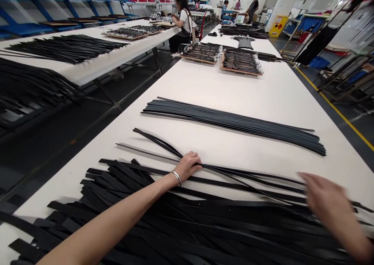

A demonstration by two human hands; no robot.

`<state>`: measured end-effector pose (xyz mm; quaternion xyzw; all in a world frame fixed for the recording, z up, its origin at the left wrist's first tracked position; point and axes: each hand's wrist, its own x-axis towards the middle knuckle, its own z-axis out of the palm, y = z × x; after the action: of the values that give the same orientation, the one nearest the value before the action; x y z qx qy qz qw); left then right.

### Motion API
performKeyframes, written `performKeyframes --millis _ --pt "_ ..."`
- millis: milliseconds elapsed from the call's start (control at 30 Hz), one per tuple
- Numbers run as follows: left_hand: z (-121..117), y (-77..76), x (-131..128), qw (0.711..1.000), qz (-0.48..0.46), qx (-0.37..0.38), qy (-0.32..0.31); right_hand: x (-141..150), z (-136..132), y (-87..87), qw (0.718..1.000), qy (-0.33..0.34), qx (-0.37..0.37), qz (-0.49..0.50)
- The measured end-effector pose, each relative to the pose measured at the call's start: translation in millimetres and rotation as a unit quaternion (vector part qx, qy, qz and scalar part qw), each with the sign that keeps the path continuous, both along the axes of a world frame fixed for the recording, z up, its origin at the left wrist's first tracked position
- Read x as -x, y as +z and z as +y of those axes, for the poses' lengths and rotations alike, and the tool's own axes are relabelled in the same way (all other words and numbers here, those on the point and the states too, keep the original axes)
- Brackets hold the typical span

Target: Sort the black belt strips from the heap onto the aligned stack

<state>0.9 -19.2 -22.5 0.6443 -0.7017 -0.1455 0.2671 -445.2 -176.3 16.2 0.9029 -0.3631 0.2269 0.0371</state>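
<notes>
My left hand (188, 165), with a silver bangle at the wrist, is closed around a few long black strips (157, 141) near their middle. The strips fan out on both sides of the fist. Over to the right, my right hand (329, 197) is smeared by motion beside the strips' far ends; its fingers are too blurred to read. Beneath both arms spreads a loose, tangled pile of black strips (233, 222). Farther up the table lies a neatly aligned bundle of dark strips (233, 119), apart from both hands.
The white table (187, 88) runs away from me. Two trays of black pieces (242, 61) stand farther along it. On a parallel table at left lie more black strips (67, 47), where a seated person (184, 21) works. Metal racks (347, 70) stand beyond the right edge.
</notes>
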Motion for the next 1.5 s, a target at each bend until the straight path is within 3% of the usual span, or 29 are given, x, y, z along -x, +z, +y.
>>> performKeyframes --millis 67,133,233,333,467,600,733,833,933,1000,1067,1100,1133,1200,1233,1267,1333,1400,1500 --pt "0 1.3 0 1.000 -0.005 -0.009 0.002 -88 48 -2.6 0.988 0.117 -0.076 0.063" --pt "0 2.7 1 1.000 -0.013 -0.018 0.004 -159 88 -8.9 0.971 0.188 -0.123 0.082" --pt "-1 3.4 2 0.999 -0.024 -0.020 0.008 -215 116 -19.6 0.965 0.192 -0.154 0.095" --pt "-2 3.7 3 0.999 -0.027 -0.018 0.006 -222 112 -26.3 0.970 0.165 -0.146 0.099" --pt "3 7.1 4 0.999 -0.039 -0.025 -0.003 -215 94 -30.0 0.987 0.114 -0.083 0.077" --pt "11 10.3 7 0.992 -0.111 -0.014 -0.059 -215 81 -37.4 0.992 0.070 -0.105 -0.010" --pt "12 7.9 5 0.979 -0.182 -0.030 -0.084 -208 68 -46.2 0.972 0.118 -0.191 -0.069" --pt "21 9.2 -31 0.968 -0.231 -0.059 -0.084 -199 62 -48.3 0.959 0.159 -0.224 -0.064" --pt "56 23.9 -98 0.949 -0.280 -0.142 0.003 -193 60 -47.4 0.958 0.155 -0.231 -0.066" --pt "86 41.5 -136 0.915 -0.326 -0.183 0.150 -191 59 -46.6 0.958 0.147 -0.237 -0.067" --pt "113 60.2 -146 0.873 -0.353 -0.145 0.304 -192 59 -45.9 0.957 0.137 -0.246 -0.068" --pt "124 68.0 -136 0.873 -0.343 -0.116 0.327 -192 59 -45.7 0.957 0.132 -0.251 -0.069" --pt "132 73.8 -118 0.892 -0.315 -0.093 0.311 -192 59 -45.5 0.956 0.127 -0.255 -0.069" --pt "141 77.9 -60 0.963 -0.203 -0.089 0.152 -192 59 -45.5 0.956 0.117 -0.261 -0.067" --pt "142 76.3 -27 0.981 -0.144 -0.109 0.065 -192 59 -45.6 0.956 0.113 -0.262 -0.066" --pt "143 73.0 4 0.985 -0.110 -0.134 -0.008 -191 59 -45.6 0.956 0.109 -0.263 -0.066" --pt "141 64.1 51 0.980 -0.093 -0.167 -0.062 -192 59 -45.5 0.955 0.107 -0.266 -0.069" --pt "139 57.3 73 0.975 -0.096 -0.186 -0.076 -193 59 -45.0 0.954 0.108 -0.269 -0.075" --pt "126 55.3 65 0.975 -0.067 -0.183 -0.108 -195 60 -42.8 0.952 0.107 -0.276 -0.079"
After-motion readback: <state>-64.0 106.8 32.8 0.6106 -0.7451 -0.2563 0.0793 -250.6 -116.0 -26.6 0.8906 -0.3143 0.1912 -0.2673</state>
